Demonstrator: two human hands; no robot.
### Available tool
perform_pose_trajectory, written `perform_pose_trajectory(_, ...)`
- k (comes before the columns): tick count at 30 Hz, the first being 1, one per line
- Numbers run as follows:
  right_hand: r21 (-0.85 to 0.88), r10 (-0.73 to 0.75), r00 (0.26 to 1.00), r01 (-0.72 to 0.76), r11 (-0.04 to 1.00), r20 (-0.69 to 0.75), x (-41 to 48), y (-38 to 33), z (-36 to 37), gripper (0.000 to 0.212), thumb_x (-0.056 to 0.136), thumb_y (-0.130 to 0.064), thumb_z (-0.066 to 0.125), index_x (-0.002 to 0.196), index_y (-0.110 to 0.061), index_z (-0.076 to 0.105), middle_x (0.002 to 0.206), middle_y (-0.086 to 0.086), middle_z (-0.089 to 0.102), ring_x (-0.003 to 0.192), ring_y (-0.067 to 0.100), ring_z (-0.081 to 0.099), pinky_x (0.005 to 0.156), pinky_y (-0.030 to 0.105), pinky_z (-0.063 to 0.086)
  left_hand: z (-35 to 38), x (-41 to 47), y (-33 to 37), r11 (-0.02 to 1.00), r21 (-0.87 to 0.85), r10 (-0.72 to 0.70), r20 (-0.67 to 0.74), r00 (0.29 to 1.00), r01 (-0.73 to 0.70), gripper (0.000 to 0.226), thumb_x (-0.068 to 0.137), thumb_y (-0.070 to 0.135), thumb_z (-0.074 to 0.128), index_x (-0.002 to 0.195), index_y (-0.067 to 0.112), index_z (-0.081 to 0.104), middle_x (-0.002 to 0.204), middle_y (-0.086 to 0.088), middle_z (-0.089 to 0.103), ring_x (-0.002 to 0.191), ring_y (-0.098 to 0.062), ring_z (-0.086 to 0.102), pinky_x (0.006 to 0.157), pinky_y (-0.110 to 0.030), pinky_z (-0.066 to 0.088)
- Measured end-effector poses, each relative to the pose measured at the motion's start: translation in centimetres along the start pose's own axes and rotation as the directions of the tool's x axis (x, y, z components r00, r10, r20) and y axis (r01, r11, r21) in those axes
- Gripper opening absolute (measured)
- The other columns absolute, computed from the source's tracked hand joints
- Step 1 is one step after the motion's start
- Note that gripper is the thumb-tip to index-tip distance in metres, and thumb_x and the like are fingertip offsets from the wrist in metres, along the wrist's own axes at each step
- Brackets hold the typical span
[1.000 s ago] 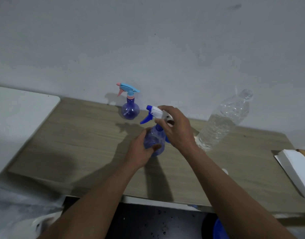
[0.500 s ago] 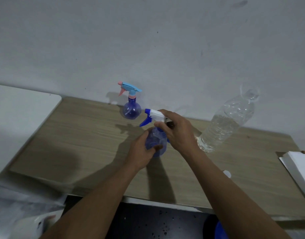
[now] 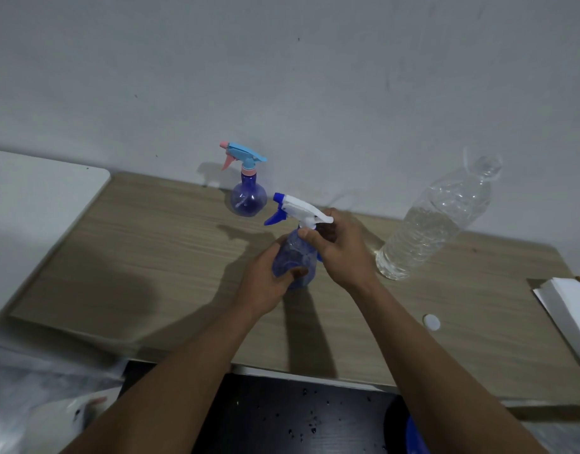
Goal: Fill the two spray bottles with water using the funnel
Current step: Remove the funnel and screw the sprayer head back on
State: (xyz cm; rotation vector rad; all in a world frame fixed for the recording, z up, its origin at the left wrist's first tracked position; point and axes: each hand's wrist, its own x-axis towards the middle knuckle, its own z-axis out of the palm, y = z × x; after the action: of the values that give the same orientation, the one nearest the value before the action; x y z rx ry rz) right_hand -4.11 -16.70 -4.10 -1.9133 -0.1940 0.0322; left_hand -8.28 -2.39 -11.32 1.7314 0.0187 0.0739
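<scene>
Nearest the camera, a dark speckled surface point(image 3: 282, 417) lies below the table edge. The rim of a blue round object point(image 3: 413, 435) peeks in at the bottom right, and crumpled clear plastic point(image 3: 42, 398) is bunched at the lower left. Both bare forearms reach forward over the wooden table point(image 3: 151, 257).

A small white cap point(image 3: 431, 322) lies flat on the table to the right of the right forearm. Beyond it, at the right edge, sits a white folded sheet point(image 3: 567, 309).

Mid-table, the left hand point(image 3: 265, 280) wraps round the translucent blue belly of the near spray bottle point(image 3: 296, 255), with the thumb across its front. The bottle stands upright. The right hand point(image 3: 342, 247) curls its fingers about the bottle's neck, just under the white spray head point(image 3: 301, 209). That head has a blue nozzle and trigger, which point left. Whether the head is screwed tight or loose cannot be told.

Just right of the right hand stands a clear water bottle point(image 3: 436, 221), partly filled, its base close to the wrist but apart from it.

Farther back, near the wall point(image 3: 314, 77), the far spray bottle point(image 3: 248, 199) stands alone. It has a round blue body and a light blue head with a pink nozzle and trigger, also facing left.

A white board point(image 3: 36, 208) adjoins the table on the left.
</scene>
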Motion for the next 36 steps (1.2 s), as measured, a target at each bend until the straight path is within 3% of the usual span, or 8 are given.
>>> perform_pose_trajectory(3,0.039,-0.005,0.999,0.007,0.999,-0.048,-0.1,0.0,0.4,0.028,0.078,-0.023,0.082,0.093,-0.011,0.062,0.084,0.010,0.070,0.075,0.024,0.068,0.070,0.041,0.056,0.1,0.0,-0.1,1.000,0.002,0.001,-0.021,1.000,-0.001,0.056,0.083,0.000,0.073,0.123,0.036,0.056,0.109,0.019,0.069,0.098,0.006,0.067,0.079,-0.008,0.048)
perform_pose_trajectory(5,0.058,-0.016,0.997,0.020,0.998,-0.069,-0.2,0.0,0.5,0.031,0.077,-0.016,0.086,0.098,-0.009,0.064,0.090,0.002,0.074,0.083,0.015,0.071,0.076,0.031,0.056,0.1,0.0,-0.1,1.000,0.009,-0.001,-0.034,0.999,0.002,0.054,0.083,0.000,0.073,0.122,0.035,0.057,0.108,0.018,0.071,0.097,0.005,0.068,0.081,-0.010,0.048)
perform_pose_trajectory(13,-0.024,-0.047,0.999,0.047,0.999,-0.023,0.1,0.0,-0.3,0.016,0.086,-0.015,0.077,0.102,-0.015,0.074,0.089,-0.004,0.075,0.086,0.008,0.070,0.075,0.021,0.052,0.0,0.1,0.1,1.000,0.025,-0.006,-0.015,1.000,0.006,0.047,0.086,0.002,0.072,0.126,0.023,0.060,0.108,0.017,0.071,0.099,0.005,0.067,0.080,-0.008,0.047)
perform_pose_trajectory(20,0.068,-0.014,1.000,0.013,0.998,0.016,0.3,0.2,-0.7,0.019,0.087,-0.001,0.074,0.105,-0.004,0.074,0.095,0.006,0.077,0.089,0.013,0.071,0.084,0.033,0.056,-0.1,0.4,-0.5,1.000,0.031,-0.002,-0.010,1.000,0.003,0.053,0.083,0.007,0.075,0.127,0.031,0.059,0.113,0.015,0.072,0.105,-0.001,0.067,0.089,-0.019,0.052)
perform_pose_trajectory(23,0.027,-0.013,0.999,0.012,1.000,0.034,0.3,0.3,-0.6,0.022,0.082,-0.014,0.079,0.098,-0.007,0.065,0.088,0.003,0.072,0.084,0.013,0.067,0.078,0.035,0.054,-0.1,0.3,-0.3,0.999,0.041,0.006,-0.013,1.000,-0.006,0.057,0.082,0.003,0.074,0.124,0.037,0.055,0.112,0.018,0.070,0.104,0.003,0.066,0.087,-0.014,0.049)
perform_pose_trajectory(26,0.072,-0.005,1.000,0.007,0.997,-0.022,0.2,0.6,0.3,0.033,0.072,-0.028,0.081,0.092,-0.013,0.059,0.092,0.012,0.071,0.086,0.024,0.069,0.080,0.041,0.055,0.0,0.4,-0.5,0.999,0.043,0.006,-0.021,1.000,-0.005,0.057,0.080,0.012,0.074,0.126,0.038,0.055,0.117,0.015,0.069,0.109,-0.001,0.065,0.093,-0.024,0.052)
perform_pose_trajectory(32,0.093,0.016,1.000,-0.014,0.996,-0.021,-0.1,1.0,0.8,0.022,0.083,-0.015,0.079,0.103,-0.014,0.070,0.094,-0.002,0.074,0.091,0.013,0.071,0.083,0.031,0.055,0.0,0.6,-1.0,0.999,0.030,-0.019,0.002,1.000,0.019,0.057,0.079,0.020,0.077,0.130,0.029,0.055,0.120,0.012,0.068,0.111,-0.005,0.065,0.099,-0.041,0.053)
perform_pose_trajectory(36,0.081,0.066,0.991,-0.057,0.995,-0.115,0.0,1.4,2.3,0.038,0.076,-0.026,0.087,0.099,-0.014,0.059,0.100,-0.001,0.074,0.096,0.013,0.071,0.083,0.028,0.057,0.3,0.3,-0.9,0.999,0.015,-0.037,0.008,0.999,0.037,0.071,0.072,0.042,0.078,0.134,0.027,0.048,0.128,0.014,0.063,0.120,-0.006,0.061,0.104,-0.043,0.050)
